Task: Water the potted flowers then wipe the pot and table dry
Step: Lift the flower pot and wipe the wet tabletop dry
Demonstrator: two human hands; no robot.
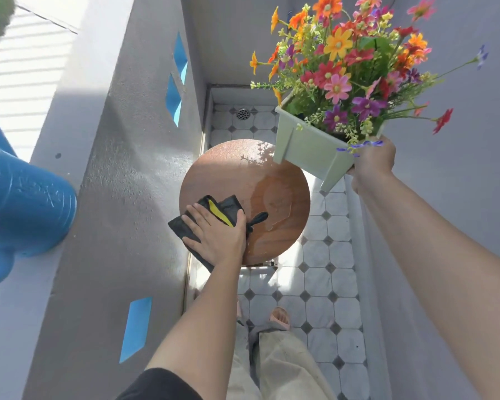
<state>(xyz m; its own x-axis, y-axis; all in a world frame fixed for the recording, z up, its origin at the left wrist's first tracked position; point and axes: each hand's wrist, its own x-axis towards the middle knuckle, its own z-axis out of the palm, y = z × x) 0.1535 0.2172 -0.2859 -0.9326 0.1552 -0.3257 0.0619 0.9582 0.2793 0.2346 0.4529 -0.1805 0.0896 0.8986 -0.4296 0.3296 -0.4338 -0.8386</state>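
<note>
A small round brown table (228, 168) stands below me, with a wet patch (274, 200) on its right half. My left hand (217, 235) lies flat on a black cloth (228, 204) with a yellow stripe, pressing it onto the table's left side. My right hand (373, 163) holds a pale green square pot (306, 148) lifted and tilted above the table's right edge. Bright mixed flowers (347, 59) fill the pot.
A grey parapet wall (122, 197) with blue diamond openings runs along the left, and a blue watering can (20, 209) sits on it. The floor (329, 284) is tiled, with a drain (243, 113) at the far end. My foot (279, 316) stands near the table.
</note>
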